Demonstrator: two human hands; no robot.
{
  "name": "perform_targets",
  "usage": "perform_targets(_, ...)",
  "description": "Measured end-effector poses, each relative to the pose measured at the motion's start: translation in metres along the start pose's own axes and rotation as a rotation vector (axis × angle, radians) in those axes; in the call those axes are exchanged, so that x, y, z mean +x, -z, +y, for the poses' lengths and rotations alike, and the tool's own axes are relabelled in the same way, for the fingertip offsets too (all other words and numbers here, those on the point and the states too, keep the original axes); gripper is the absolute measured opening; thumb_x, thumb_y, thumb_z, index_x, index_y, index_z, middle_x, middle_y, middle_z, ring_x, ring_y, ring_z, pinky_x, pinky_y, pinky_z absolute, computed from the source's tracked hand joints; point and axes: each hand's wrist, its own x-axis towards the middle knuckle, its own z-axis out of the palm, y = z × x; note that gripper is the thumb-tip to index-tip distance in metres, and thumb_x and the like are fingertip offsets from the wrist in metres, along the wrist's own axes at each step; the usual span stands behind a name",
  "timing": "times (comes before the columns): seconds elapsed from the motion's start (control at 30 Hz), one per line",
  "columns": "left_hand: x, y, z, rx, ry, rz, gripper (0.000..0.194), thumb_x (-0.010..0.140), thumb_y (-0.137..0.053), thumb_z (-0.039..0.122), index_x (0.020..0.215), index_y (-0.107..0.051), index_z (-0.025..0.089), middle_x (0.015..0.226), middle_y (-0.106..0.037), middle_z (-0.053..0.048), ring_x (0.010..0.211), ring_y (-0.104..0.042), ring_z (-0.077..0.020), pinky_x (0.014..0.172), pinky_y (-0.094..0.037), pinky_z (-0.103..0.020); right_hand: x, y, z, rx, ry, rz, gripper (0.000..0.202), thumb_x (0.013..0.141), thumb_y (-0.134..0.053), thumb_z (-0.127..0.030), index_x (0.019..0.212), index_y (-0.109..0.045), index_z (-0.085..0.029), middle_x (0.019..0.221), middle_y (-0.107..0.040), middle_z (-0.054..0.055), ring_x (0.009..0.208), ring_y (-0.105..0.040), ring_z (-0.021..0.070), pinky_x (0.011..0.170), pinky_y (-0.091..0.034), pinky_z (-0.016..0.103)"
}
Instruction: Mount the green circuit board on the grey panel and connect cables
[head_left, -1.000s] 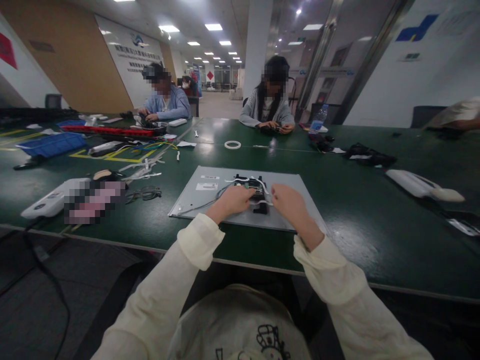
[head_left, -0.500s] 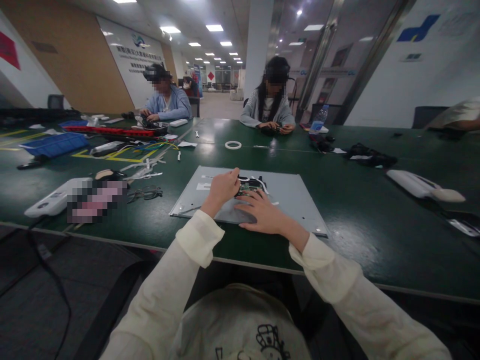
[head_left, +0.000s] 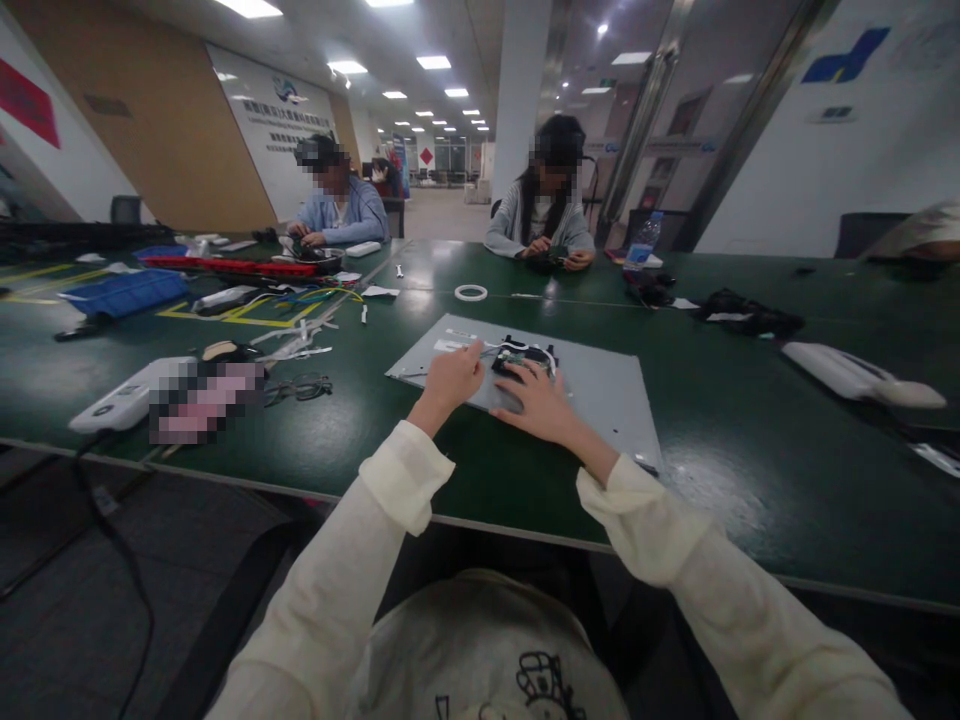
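Note:
A thin grey panel (head_left: 600,390) lies turned at an angle on the green table. Near its middle is a black part with a green circuit board (head_left: 517,357), a white cable (head_left: 553,362) curving round it. My left hand (head_left: 452,377) is closed at the panel's near left edge, fingertips pinched beside the board; what they hold, if anything, is too small to make out. My right hand (head_left: 538,402) rests with spread fingers on the near side of the board and the panel, partly covering both.
White tape ring (head_left: 471,293) beyond the panel. To the left lie glasses (head_left: 300,387), a white device (head_left: 131,393), white strips (head_left: 304,345) and a blue tray (head_left: 124,291). A white device (head_left: 832,370) lies right. Two people sit across the table, hands on dark objects.
The panel has turned clockwise, its left end moving away from me and its board shifting right. My right hand has moved slightly right with it, and my left hand is now farther from the board.

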Motion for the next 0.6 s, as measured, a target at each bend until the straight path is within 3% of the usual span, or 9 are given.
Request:
perform_targets(0.37, -0.002, -0.001, 0.001, -0.063, 0.003, -0.034, 0.021, 0.088, -0.036, 0.023, 0.104, -0.05, 0.018, 0.086, -0.065, -0.008, 0.078, -0.063, -0.0201, 0.065, -0.042, -0.027, 0.014, -0.006, 0.051, -0.058, -0.456, -0.029, 0.064, 0.079, -0.036, -0.068, 0.125, -0.049, -0.026, 0.142, -0.022, 0.012, 0.129, -0.011, 0.0377, 0.092, -0.021, 0.067)
perform_targets(0.6, -0.004, 0.0, 0.002, -0.147, -0.017, -0.075, 0.02, 0.09, -0.035, 0.021, 0.104, -0.049, 0.017, 0.081, -0.063, -0.006, 0.072, -0.061, -0.0168, 0.062, -0.041, -0.025, 0.006, -0.001, 0.089, -0.112, -0.756, 0.042, 0.061, 0.083, -0.034, -0.063, 0.123, -0.051, -0.02, 0.143, -0.017, 0.016, 0.129, -0.007, 0.0409, 0.088, -0.021, 0.069)
